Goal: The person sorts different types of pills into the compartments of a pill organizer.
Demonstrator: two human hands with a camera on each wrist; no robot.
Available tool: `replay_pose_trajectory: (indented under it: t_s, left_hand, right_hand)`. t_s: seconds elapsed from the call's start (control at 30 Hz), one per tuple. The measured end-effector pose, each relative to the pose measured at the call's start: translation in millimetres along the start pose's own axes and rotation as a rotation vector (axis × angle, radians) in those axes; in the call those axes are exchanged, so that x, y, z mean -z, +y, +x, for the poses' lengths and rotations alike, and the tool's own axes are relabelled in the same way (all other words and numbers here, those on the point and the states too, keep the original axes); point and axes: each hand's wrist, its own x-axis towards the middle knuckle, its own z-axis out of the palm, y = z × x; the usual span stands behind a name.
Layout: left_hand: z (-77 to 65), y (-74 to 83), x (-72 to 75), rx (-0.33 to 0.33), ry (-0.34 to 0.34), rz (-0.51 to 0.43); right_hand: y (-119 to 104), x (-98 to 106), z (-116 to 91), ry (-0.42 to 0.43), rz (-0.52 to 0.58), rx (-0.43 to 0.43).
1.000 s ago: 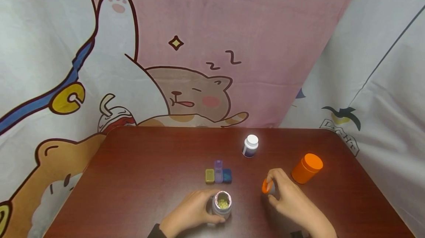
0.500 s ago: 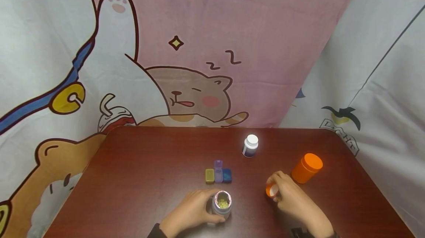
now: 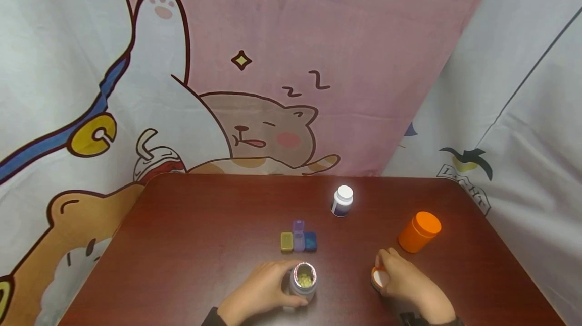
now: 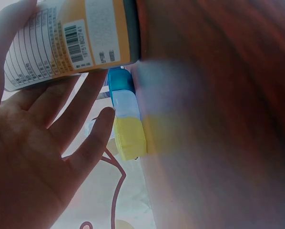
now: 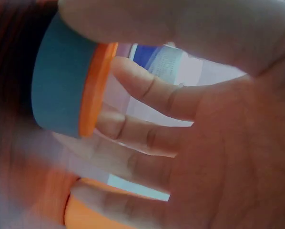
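Note:
My left hand grips an uncapped pill bottle standing upright, thumb and fingers around its sides. Yellow-green tablets show inside its foil-edged mouth. In the left wrist view the bottle's label is white and orange with a barcode. My right hand pinches a bottle cap, grey with an orange rim, low over the table; its white inside shows in the head view. In the right wrist view the thumb lies along the cap's grey side and fingertips meet the orange rim.
A small pill organizer in yellow, purple and blue sits beyond the left hand, its purple lid raised. Further back stands a white bottle with a dark label. An orange bottle stands beyond the right hand on the brown table.
My right hand has moved right and toward me with the cap, whose white inside has turned up into view. The left hand and its bottle stay in place.

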Motion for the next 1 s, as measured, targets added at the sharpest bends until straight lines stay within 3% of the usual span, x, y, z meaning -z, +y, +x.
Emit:
replay_pose_trajectory:
  t_s: [0.33,0.6,0.8,1.0]
  left_hand:
    - [-0.3,-1.4,-0.3,-0.001,-0.012,-0.008]
    - [-1.2,-0.3,1.5,0.010,-0.027,-0.013]
    - [-1.6,-0.5,1.5,0.001,-0.028,-0.006]
    - [-2.7,-2.5,2.3,0.010,-0.037,0.020]
  right_hand:
    - [1,-2,3,0.023,-0.120,-0.107]
    - [2,-1,5,0.018,-0.131,-0.128]
    - [-4,1,5,0.061,-0.168,-0.067]
    - [-24,-5,5,0.160,-0.176,0.082]
